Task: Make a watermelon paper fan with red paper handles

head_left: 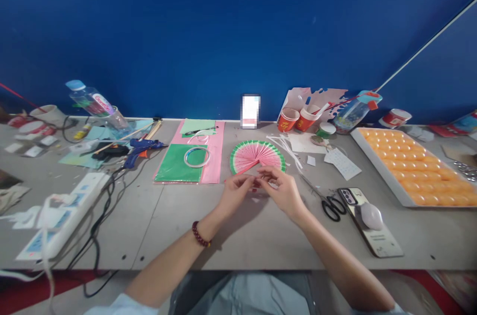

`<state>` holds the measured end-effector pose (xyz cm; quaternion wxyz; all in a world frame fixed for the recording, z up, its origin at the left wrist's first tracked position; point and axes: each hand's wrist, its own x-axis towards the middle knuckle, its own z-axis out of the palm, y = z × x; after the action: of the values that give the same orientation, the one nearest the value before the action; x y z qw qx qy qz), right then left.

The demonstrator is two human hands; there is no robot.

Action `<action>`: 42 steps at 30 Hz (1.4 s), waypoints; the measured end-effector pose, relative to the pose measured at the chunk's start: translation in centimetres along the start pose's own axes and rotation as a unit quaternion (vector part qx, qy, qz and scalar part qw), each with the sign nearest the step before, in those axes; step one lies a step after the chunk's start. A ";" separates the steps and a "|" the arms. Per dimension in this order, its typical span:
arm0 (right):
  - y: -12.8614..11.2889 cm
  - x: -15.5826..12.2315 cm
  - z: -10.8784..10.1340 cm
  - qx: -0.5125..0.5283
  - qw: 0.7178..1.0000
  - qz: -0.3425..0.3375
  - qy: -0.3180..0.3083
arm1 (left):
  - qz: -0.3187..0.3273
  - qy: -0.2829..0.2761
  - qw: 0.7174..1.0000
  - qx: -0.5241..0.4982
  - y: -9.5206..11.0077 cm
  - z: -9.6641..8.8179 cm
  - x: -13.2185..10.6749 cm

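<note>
My left hand (238, 189) and my right hand (280, 187) meet in the middle of the table, fingertips pinched close together. Whatever lies between them is too small to make out. Just beyond my fingers a pleated paper fan (257, 153), pink with a green rim like a watermelon, is spread out flat. A thin red strip (244, 168) runs along its near side, partly behind my hands. Black-handled scissors (333, 207) lie to the right of my right hand. Left of the fan, a green packet (179, 163) with a coil of white tape (197, 157) rests on pink sheets (214, 156).
A blue glue gun (139, 150) and a power strip (70, 215) with trailing cables are on the left. At the right lie a phone (370, 225) and a tray of orange balls (417, 166). Red paper cups (288, 120) and a clear bottle (356, 112) stand along the blue wall (208, 37).
</note>
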<state>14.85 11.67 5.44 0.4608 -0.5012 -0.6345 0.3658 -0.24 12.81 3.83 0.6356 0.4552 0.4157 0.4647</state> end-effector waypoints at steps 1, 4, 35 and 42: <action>0.0 0.0 0.0 -0.002 1.000 -0.003 0.000 | -0.002 0.002 1.000 -0.002 0.0 0.0 0.0; 0.1 0.0 0.0 -0.004 1.000 -0.005 -0.001 | -0.010 0.011 1.000 -0.014 0.1 0.1 0.1; 0.4 0.0 -0.3 -0.085 0.994 -0.060 0.016 | -0.056 0.029 0.996 -0.058 -0.4 -0.6 0.7; 0.0 0.0 -0.3 -0.086 0.995 -0.047 0.015 | -0.060 0.027 0.995 -0.070 -0.4 -0.7 0.7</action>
<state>15.09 11.65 5.52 0.4423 -0.5144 -0.6791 0.2803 -0.68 13.59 3.24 0.6812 0.3713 0.4253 0.4660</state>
